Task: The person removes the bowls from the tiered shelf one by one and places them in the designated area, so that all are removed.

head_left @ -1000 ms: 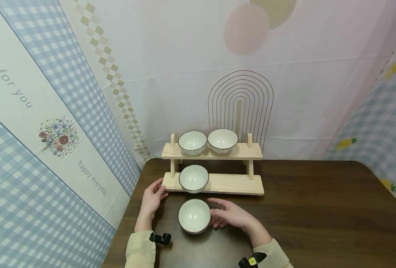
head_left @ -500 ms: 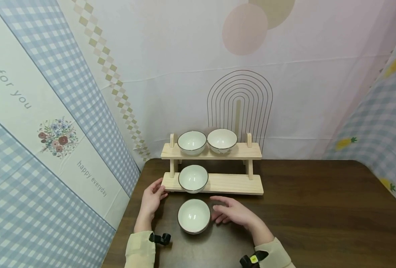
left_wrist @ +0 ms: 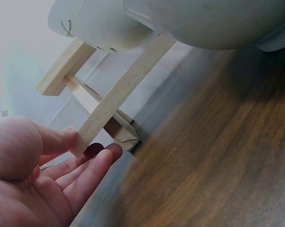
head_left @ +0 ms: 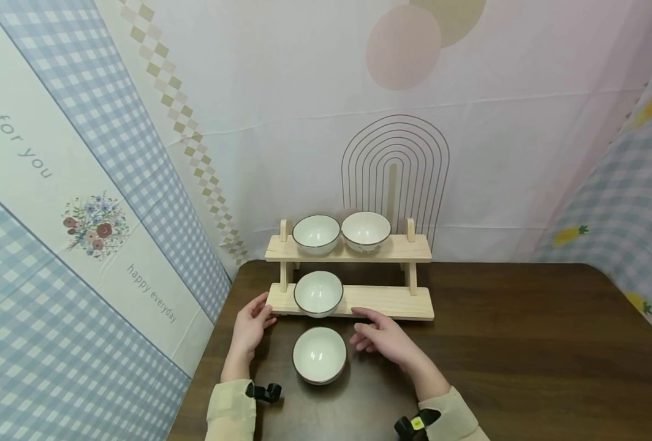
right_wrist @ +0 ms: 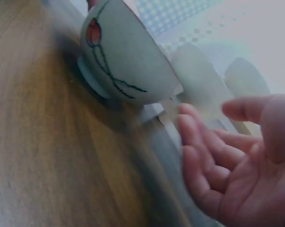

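Note:
A two-tier wooden shelf [head_left: 388, 300] stands on the table. My left hand [head_left: 250, 326] grips the left end of its lower board [left_wrist: 115, 103], thumb on top and fingers beneath. Two white bowls with dark rims, a left one [head_left: 316, 235] and a right one [head_left: 366, 231], sit side by side on the upper board. Another bowl [head_left: 318, 294] rests toward the left of the lower board. On the table in front stands a further bowl [head_left: 319, 355], with a red and dark painted pattern showing in the right wrist view. My right hand [head_left: 385, 338], fingers loosely bent, hovers right of it, holding nothing.
The dark wooden table [head_left: 524, 343] extends to the right of the shelf. A printed cloth [head_left: 282, 153] hangs behind it, and a blue checked cloth [head_left: 83, 269] hangs at the left. Black wrist cameras are strapped to both sleeves.
My right hand has left the front bowl's side and moved slightly right and away from me, toward the shelf's front edge. The left hand and the bowls have stayed put.

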`<move>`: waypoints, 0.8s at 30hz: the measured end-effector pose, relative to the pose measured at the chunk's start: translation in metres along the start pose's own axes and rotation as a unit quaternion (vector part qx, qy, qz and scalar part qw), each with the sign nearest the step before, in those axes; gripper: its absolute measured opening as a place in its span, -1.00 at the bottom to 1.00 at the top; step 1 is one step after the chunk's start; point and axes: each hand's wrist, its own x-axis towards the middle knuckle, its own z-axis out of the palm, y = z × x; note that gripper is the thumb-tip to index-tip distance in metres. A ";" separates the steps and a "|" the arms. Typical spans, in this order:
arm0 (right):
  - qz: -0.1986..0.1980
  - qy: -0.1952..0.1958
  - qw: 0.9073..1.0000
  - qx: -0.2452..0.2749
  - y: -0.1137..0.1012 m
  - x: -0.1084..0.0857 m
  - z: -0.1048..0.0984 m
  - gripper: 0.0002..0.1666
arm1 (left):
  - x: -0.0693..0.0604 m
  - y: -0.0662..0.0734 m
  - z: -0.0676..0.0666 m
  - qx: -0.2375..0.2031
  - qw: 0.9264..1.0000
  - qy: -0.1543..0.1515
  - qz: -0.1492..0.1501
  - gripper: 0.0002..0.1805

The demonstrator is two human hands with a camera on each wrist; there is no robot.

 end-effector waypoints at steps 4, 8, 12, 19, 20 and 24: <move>-0.011 0.040 0.999 0.012 0.000 0.005 0.006 -0.38 | 0.000 -0.001 0.000 0.000 1.000 0.004 -0.001 -0.53; -0.023 0.050 0.998 0.013 0.004 0.009 0.011 -0.37 | -0.001 -0.001 0.001 -0.002 1.000 0.009 0.001 -0.53; -0.030 0.054 0.998 -0.013 0.012 0.011 0.013 -0.37 | -0.001 -0.002 0.004 -0.004 1.000 0.010 0.000 -0.53; -0.050 0.056 0.997 -0.034 0.022 0.013 0.010 -0.40 | -0.001 -0.001 0.006 -0.002 1.000 0.012 0.001 -0.53; -0.052 0.055 0.997 -0.033 0.023 0.013 0.009 -0.40 | 0.000 -0.001 0.007 -0.001 1.000 0.012 0.001 -0.53; -0.050 0.049 0.997 -0.029 0.025 0.012 0.004 -0.38 | 0.001 0.001 0.007 -0.002 1.000 0.014 0.001 -0.53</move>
